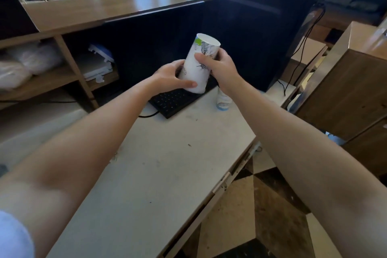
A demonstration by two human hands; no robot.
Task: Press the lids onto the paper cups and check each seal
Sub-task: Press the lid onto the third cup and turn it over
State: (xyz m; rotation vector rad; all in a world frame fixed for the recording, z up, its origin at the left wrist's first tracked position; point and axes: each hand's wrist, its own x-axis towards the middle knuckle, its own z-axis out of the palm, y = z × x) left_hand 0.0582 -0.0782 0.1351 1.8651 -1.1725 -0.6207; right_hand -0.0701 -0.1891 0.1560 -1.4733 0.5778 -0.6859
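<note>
A tall white paper cup with grey print and a green patch is held in the air above the keyboard, tilted with its flat end up and to the right. My left hand grips its lower end from the left, thumb across the front. My right hand wraps its upper half from the right. The lower end is hidden behind my fingers, so I cannot tell whether a lid sits on it. No separate lid shows.
A black keyboard lies on the white counter under the cup. A small clear bottle stands beside it under my right wrist. A black monitor rises behind. Wooden shelves are left, a wooden cabinet right.
</note>
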